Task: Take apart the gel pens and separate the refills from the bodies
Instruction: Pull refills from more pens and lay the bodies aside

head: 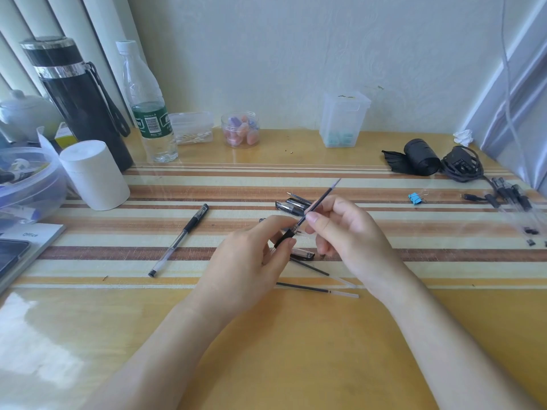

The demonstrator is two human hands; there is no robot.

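My left hand (254, 255) grips the black rubber grip section (284, 238) of a gel pen. My right hand (346, 232) pinches the dark refill (321, 199), which sticks out of that section and slants up to the right. Two loose refills (316, 289) lie on the mat just below my hands. A pen cap (303, 255) lies under my hands, and other caps and pen parts (291, 206) lie just beyond them. A whole capped gel pen (179, 240) lies on the mat to the left. Several clear pen bodies (515, 199) lie at the far right.
A striped mat (148, 184) covers the wooden desk. At the back left stand a black flask (80, 102), a water bottle (148, 113), a white roll (93, 173) and a plastic bowl (29, 184). Small jars, a clear box (343, 119), a blue binder clip (416, 198) and cables (461, 165) lie behind.
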